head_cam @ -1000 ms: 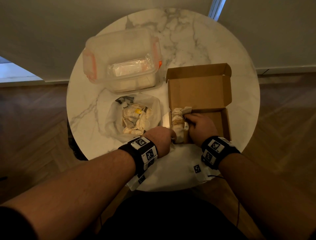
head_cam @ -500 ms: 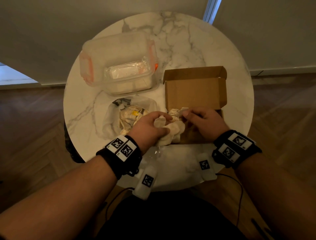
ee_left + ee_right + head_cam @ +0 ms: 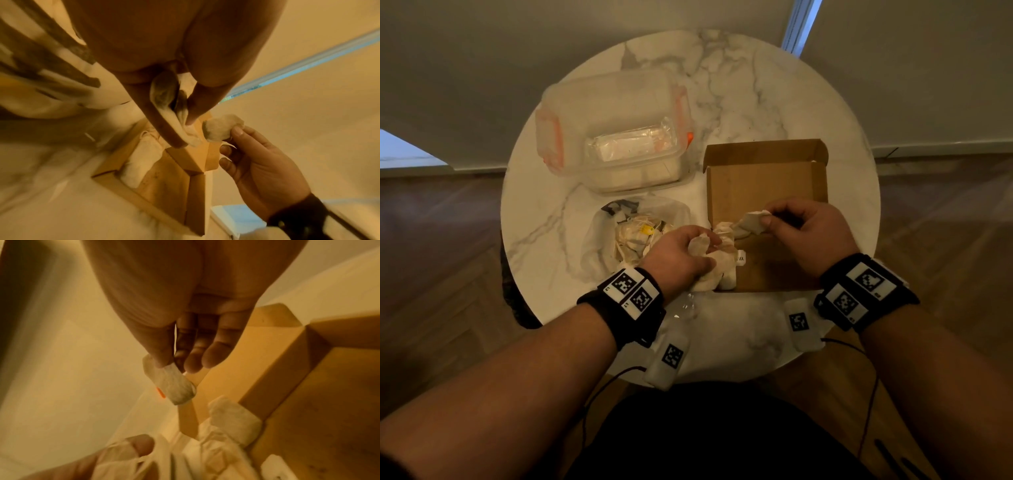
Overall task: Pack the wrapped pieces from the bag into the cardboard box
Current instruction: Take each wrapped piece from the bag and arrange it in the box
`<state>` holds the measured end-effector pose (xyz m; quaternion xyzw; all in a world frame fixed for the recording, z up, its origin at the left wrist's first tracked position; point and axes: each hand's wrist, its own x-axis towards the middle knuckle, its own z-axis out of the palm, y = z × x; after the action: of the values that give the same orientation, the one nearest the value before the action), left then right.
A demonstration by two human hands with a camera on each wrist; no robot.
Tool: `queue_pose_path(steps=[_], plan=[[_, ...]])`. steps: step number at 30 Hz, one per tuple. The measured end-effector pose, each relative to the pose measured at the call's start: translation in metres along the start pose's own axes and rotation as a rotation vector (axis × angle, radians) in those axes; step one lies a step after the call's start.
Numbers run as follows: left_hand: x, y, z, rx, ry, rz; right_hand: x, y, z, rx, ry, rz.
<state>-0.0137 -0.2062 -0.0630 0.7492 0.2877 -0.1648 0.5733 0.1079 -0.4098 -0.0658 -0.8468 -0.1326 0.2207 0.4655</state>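
Observation:
The open cardboard box sits on the right of the table, its lid standing up behind. My left hand grips a bunch of white wrapped pieces over the box's left front corner. My right hand pinches one wrapped piece between thumb and fingers above the box's left side. The left wrist view shows a wrapped piece lying inside the box. The clear bag, with more wrapped pieces in it, lies left of the box.
A clear plastic container with orange clips stands at the back left of the round marble table. White tagged wrist units hang by the near table edge. Wooden floor surrounds the table.
Both hands have risen from the box's left side. The left hand has lifted a bunch of pieces, and the right hand has drawn one piece up and to the right.

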Motion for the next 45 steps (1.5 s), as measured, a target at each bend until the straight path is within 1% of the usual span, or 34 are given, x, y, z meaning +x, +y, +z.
queue_pose_path(steps=[2,3,5,7,11,13,17,24,29,32,34,36,40,45], plan=[[0.000,-0.002,0.000,0.174,-0.044,-0.002,0.003,0.010,0.001,-0.055,-0.015,0.022],[0.001,-0.003,0.000,0.249,-0.083,-0.013,0.004,0.015,0.003,-0.085,-0.047,0.044],[0.004,-0.006,0.000,0.371,-0.192,-0.029,0.006,0.025,0.009,-0.166,-0.118,0.069],[0.007,-0.010,0.002,0.491,-0.284,-0.039,0.009,0.035,0.017,-0.225,-0.150,0.081],[0.013,-0.017,0.009,0.661,-0.344,-0.038,0.017,0.045,0.032,-0.287,-0.230,0.121],[0.016,-0.020,0.012,0.718,-0.358,-0.032,0.022,0.046,0.038,-0.319,-0.239,0.131],[0.019,-0.023,0.015,0.726,-0.353,-0.037,0.031,0.045,0.047,-0.374,-0.172,0.168],[0.021,-0.026,0.017,0.723,-0.362,-0.032,0.026,0.044,0.050,-0.362,-0.019,0.159],[0.022,-0.027,0.018,0.715,-0.374,-0.036,0.019,0.047,0.049,-0.249,0.002,0.190],[0.021,-0.027,0.019,0.725,-0.365,-0.031,0.015,0.053,0.049,-0.220,0.046,0.201],[0.020,-0.026,0.019,0.734,-0.355,-0.029,0.012,0.059,0.050,-0.300,0.024,0.199],[0.020,-0.026,0.020,0.738,-0.347,-0.031,0.011,0.065,0.052,-0.370,-0.019,0.150],[0.019,-0.025,0.020,0.748,-0.340,-0.033,0.011,0.068,0.059,-0.401,-0.111,0.065],[0.017,-0.022,0.021,0.746,-0.336,-0.042,0.015,0.072,0.063,-0.415,-0.093,0.002]])
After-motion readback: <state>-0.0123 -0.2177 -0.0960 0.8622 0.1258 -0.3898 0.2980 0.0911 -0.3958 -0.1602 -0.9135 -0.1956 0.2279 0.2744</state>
